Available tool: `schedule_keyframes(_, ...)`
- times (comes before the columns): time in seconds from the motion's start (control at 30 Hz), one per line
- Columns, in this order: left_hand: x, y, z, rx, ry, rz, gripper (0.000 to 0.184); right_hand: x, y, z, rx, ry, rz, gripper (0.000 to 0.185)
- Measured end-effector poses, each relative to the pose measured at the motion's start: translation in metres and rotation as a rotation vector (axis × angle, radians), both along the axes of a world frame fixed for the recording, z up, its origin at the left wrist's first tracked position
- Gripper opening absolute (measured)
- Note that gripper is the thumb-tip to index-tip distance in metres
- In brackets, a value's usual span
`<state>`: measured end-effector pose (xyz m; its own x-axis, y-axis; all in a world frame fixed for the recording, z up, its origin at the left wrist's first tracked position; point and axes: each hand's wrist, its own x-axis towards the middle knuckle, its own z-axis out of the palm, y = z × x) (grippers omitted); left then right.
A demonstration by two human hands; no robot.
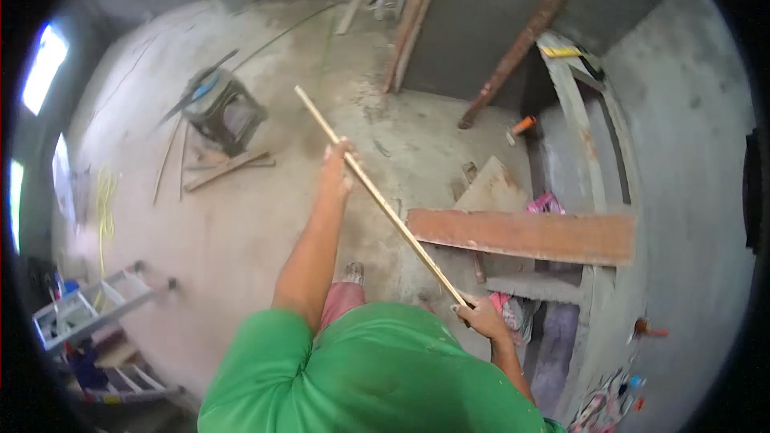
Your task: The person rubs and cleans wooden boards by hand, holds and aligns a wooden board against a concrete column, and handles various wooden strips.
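Note:
A long, thin wooden strip (391,215) slants across the middle of the view, its far end up to the left. My left hand (338,162) is closed round its upper part with the arm stretched forward. Closer to my body, my right hand (484,317) grips the strip's lower end. Something small and dark shows by the right fingers, too small to make out. Just right of the strip, a reddish-brown plank (525,234) lies across a grey concrete ledge.
A dark plastic stool (227,116) stands on the left, wood scraps (228,170) beside it. An aluminium ladder (96,309) is at lower left, near a yellow cord (104,216). A brown post (513,56) leans on the wall. A yellow tool (561,52) rests on the concrete frame.

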<state>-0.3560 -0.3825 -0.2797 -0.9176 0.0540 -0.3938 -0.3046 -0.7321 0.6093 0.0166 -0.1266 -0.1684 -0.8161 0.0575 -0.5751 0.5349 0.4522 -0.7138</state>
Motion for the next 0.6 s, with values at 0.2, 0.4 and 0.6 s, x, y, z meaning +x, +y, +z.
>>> schedule_keyframes(0.2,0.033,-0.004,-0.028,-0.42,-0.24,-0.265,0.037,-0.118,-0.057,-0.031,-0.3,-0.181,-0.032,0.025)
schedule_keyframes(0.4,-0.045,-0.025,-0.05,-0.285,-0.3,-0.387,0.034,-0.222,-0.071,-0.053,-0.278,-0.244,0.014,0.028)
schedule_keyframes(0.6,-0.22,-0.042,-0.088,-0.319,-0.379,-0.208,0.042,-0.352,-0.03,-0.071,0.015,0.185,0.359,0.03)
